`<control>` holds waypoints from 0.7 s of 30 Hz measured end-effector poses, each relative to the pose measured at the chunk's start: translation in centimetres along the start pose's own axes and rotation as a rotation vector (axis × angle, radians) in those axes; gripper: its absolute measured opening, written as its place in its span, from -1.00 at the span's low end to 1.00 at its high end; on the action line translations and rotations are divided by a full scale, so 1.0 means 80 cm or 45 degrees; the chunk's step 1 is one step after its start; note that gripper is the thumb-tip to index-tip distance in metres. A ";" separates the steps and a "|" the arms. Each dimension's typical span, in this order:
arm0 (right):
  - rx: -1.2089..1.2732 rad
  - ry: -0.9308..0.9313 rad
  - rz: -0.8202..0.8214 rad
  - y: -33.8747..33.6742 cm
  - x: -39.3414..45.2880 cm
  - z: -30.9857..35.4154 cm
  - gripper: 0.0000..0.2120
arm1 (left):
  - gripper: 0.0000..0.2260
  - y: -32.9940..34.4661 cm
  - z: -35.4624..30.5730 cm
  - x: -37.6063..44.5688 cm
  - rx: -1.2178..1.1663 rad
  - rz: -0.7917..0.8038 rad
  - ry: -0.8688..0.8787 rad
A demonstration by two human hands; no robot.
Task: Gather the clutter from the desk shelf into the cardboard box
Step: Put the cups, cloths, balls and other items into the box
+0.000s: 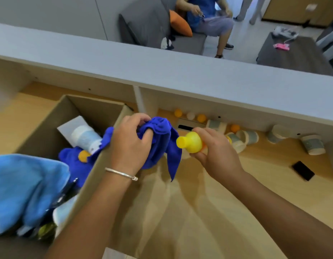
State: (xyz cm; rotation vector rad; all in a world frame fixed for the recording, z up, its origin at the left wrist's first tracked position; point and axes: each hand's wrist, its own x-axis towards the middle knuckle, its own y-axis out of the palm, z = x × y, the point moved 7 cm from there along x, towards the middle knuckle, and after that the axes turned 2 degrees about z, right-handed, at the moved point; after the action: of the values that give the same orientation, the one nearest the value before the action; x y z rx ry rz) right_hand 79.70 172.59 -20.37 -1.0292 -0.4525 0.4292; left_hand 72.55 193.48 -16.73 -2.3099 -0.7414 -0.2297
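My left hand (131, 141) grips a dark blue cloth (160, 143) bunched just above the right wall of the cardboard box (98, 107); part of the cloth hangs outside the box. My right hand (216, 148) holds a yellow plastic bottle-shaped toy (190, 142) a little to the right of the cloth, over the wooden desk. Inside the box lie a white and light blue roll (83, 136), more blue fabric (72, 157) with an orange ball (83, 156) on it, and a light blue towel (25, 186).
Under the grey shelf top (162, 71) lie orange balls (178, 113), a white ball (190, 115) and several tipped paper cups (249, 137). A black phone (303, 170) rests on the desk at right. A person sits on a sofa beyond the desk.
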 end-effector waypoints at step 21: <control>0.222 -0.692 0.054 0.089 0.085 0.403 -0.47 | -0.81 -0.403 0.109 -0.106 0.073 -0.778 -0.169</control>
State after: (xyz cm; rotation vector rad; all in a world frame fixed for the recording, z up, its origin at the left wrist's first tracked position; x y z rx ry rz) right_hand 66.81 202.46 -11.39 -0.7458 -0.8620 0.7785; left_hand 46.90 214.75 -8.08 -1.9999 -1.4905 -0.3221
